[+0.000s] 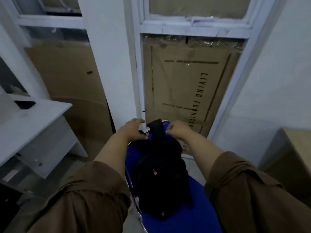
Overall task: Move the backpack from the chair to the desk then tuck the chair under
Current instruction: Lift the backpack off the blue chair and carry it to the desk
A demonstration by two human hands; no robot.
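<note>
A black backpack (161,169) with small orange zipper tags stands upright on the blue chair (193,216), leaning against its backrest. My left hand (133,130) is at the top left of the backpack, fingers curled over its upper edge near a strap. My right hand (178,130) is closed at the top right, beside the raised black handle loop; whether it grips fabric is hard to tell. The grey desk (33,125) stands to the left, apart from the chair.
A dark flat object (25,104) lies on the desk near its back. Cardboard sheets (181,84) cover the window panels right behind the chair. A cardboard box (292,158) stands at the right wall. Open floor lies between desk and chair.
</note>
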